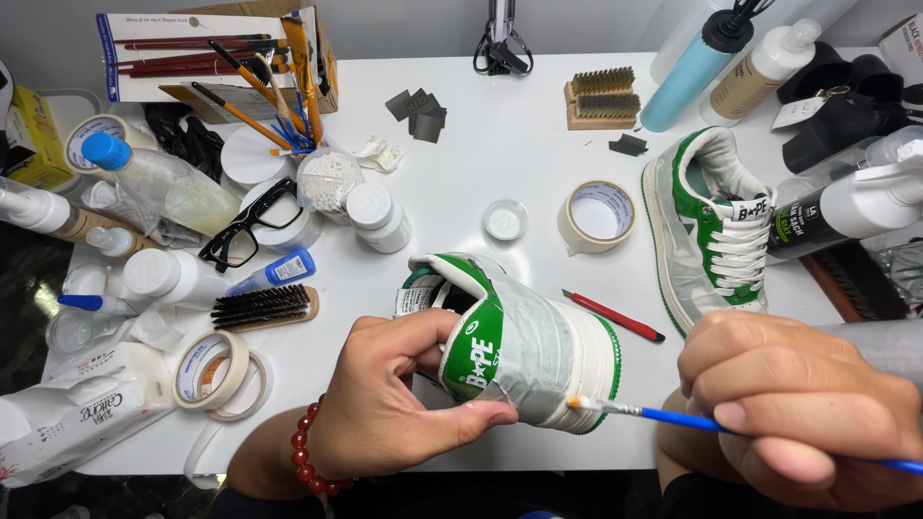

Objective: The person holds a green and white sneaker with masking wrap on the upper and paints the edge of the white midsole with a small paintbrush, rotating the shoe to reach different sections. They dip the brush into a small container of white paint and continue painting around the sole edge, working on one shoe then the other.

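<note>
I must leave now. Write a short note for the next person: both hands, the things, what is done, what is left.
Left hand: holds the taped green-and-white shoe by its heel, over the table.
Right hand: holds a blue brush, tip at the sole edge.
Second shoe lies to the right; tape roll and red knife lie behind.
Done: upper masked with tape.
Left: cannot tell how much of the sole is painted.
</note>
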